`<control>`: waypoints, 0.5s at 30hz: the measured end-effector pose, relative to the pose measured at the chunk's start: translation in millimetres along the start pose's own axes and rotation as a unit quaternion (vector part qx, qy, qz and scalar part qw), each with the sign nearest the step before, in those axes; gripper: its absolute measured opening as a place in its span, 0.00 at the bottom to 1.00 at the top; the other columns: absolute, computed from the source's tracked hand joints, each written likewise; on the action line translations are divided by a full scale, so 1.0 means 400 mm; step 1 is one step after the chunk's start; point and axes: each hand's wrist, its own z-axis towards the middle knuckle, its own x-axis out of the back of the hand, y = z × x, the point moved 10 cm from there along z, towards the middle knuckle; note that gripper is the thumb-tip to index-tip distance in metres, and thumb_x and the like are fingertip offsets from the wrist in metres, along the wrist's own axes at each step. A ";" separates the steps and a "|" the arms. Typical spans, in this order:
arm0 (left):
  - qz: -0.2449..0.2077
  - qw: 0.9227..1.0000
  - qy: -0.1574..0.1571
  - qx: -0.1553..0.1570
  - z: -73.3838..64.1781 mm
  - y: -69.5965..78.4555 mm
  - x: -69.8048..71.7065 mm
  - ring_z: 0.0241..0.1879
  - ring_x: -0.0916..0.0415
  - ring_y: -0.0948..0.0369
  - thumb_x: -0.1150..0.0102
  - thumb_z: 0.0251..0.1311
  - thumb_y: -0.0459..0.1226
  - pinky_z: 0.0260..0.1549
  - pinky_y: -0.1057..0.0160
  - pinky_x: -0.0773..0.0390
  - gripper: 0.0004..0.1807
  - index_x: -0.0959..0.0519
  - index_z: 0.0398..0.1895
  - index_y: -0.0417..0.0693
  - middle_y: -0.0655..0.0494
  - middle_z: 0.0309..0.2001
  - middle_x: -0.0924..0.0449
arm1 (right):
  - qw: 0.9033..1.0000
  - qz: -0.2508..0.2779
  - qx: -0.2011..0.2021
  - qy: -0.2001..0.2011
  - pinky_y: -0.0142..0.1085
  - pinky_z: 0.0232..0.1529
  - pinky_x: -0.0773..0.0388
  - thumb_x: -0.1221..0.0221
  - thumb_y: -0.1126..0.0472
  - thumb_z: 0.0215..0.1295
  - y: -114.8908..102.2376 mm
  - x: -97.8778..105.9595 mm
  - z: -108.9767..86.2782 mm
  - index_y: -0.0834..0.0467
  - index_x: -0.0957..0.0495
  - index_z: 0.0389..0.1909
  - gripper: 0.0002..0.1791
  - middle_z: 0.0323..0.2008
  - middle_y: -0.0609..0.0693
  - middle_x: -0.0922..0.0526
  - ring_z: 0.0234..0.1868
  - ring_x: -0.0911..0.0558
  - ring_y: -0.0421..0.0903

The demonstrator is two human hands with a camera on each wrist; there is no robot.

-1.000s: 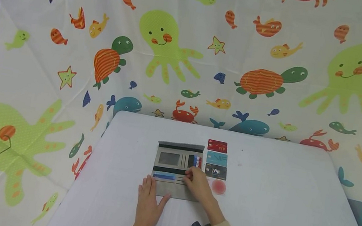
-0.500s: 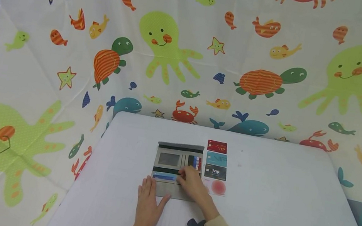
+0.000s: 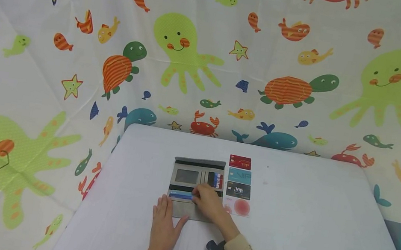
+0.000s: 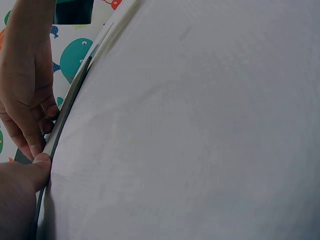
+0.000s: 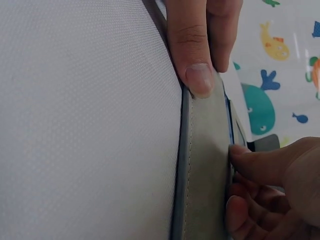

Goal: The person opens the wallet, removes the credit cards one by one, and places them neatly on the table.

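An unfolded grey wallet (image 3: pixel 178 209) lies flat on the white table. A blue card (image 3: pixel 180 195) shows in its lower left pocket. My right hand (image 3: pixel 209 204) reaches over the wallet, pinching at the card's right end with thumb and curled fingers; its fingertips partly hide that spot. In the right wrist view, the right thumb (image 5: pixel 260 162) meets the wallet's edge beside a thin blue strip. My left hand (image 3: pixel 165 225) lies with extended fingers at the wallet's lower left corner, its thumb on the bottom edge.
Right of the wallet, a red card (image 3: pixel 240 162), a teal card (image 3: pixel 239 176), a black card (image 3: pixel 238 190) and a pink-and-white card (image 3: pixel 241 207) lie in a column. More cards (image 3: pixel 217 180) sit in the upper right pocket. A patterned cloth (image 3: pixel 210 57) hangs behind the table.
My right hand has slid left along the lower half of the wallet, from its right side to the blue card's right end. The left hand has stayed in place.
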 end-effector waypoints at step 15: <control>0.002 1.000 0.010 -0.006 -0.002 -0.001 -0.002 0.78 0.50 0.40 0.35 0.61 0.55 0.74 0.37 0.48 0.49 0.40 0.72 0.28 0.33 0.77 0.46 | 0.998 -0.034 0.024 -0.043 0.33 0.42 0.18 0.37 0.65 0.66 -0.033 -0.023 0.011 0.56 0.15 0.42 0.06 0.37 0.47 0.20 0.37 0.23 0.40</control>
